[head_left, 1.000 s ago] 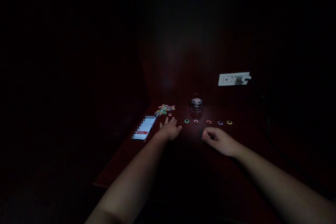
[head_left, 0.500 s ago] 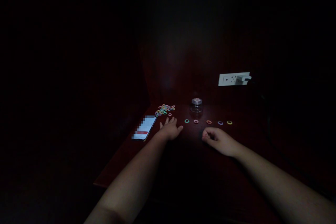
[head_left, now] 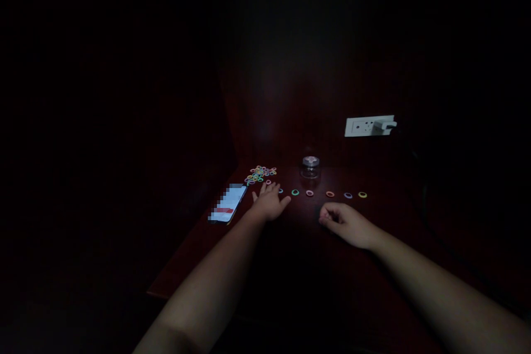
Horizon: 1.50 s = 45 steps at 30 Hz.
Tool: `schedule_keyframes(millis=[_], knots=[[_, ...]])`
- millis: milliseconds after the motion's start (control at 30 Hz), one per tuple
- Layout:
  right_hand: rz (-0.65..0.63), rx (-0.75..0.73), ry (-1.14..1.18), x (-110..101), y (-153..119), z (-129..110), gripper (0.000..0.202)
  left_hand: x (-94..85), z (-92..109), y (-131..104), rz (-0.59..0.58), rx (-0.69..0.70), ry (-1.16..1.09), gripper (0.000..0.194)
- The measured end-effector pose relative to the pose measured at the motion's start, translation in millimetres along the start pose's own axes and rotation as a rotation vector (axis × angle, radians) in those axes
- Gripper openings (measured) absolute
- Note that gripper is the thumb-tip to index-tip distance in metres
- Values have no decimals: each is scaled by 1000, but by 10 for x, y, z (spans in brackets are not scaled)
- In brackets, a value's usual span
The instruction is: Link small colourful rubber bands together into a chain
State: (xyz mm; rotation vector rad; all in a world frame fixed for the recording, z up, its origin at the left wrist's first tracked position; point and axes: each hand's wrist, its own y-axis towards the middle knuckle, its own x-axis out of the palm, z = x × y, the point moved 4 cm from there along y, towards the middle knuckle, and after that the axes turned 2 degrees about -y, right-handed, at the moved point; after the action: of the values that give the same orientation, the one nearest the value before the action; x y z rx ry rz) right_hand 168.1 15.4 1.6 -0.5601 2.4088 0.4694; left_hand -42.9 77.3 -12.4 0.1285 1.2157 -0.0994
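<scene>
My left hand [head_left: 269, 203] lies palm down on the dark red table with its fingers spread, holding nothing. A blue hair tie [head_left: 281, 191] shows just past its fingertips, partly hidden by them. Close beyond the fingers lies a pink hair tie [head_left: 268, 182]. To the right runs a spaced row: a green hair tie [head_left: 295, 192], a second pink hair tie [head_left: 310, 193], an orange hair tie [head_left: 330, 194], a purple hair tie [head_left: 348, 196] and a yellow hair tie [head_left: 362, 194]. My right hand [head_left: 342, 223] rests below this row, fingers curled closed; their inside is hidden.
A heap of mixed hair ties [head_left: 259, 174] lies at the back left. In front of it is a phone [head_left: 229, 204] with a lit screen. A clear lidded jar [head_left: 311, 167] stands near the back wall, left of a wall socket [head_left: 365, 126] with a plug. Surroundings are very dark.
The blue hair tie now shows beside my left fingertips, where it was not visible before. My left fingers have shifted slightly; my right hand has stayed in place.
</scene>
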Motion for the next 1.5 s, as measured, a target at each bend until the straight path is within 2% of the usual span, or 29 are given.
schedule_keyframes(millis=[133,300,867,1067,1133,1233,1367,1500], knots=[[-9,2,1,5,5,-8,18,0,-88,123,70,-102,19,80],[-7,2,-9,-3,5,-9,17,39,-178,251,77,-188,47,81],[-9,-1,13,20,-2,17,18,-7,-256,266,121,-210,50,82],[-8,3,22,13,-2,28,18,-32,-258,277,133,-159,41,77],[-10,5,21,11,-6,24,19,-45,-263,275,151,-153,36,74],[-7,4,17,9,-12,11,18,-109,-254,247,240,-135,10,66],[-5,0,-2,2,-16,-7,18,-242,-186,166,386,-18,-118,36],[-6,0,-8,-1,-9,2,18,-324,-105,87,432,78,-237,19]])
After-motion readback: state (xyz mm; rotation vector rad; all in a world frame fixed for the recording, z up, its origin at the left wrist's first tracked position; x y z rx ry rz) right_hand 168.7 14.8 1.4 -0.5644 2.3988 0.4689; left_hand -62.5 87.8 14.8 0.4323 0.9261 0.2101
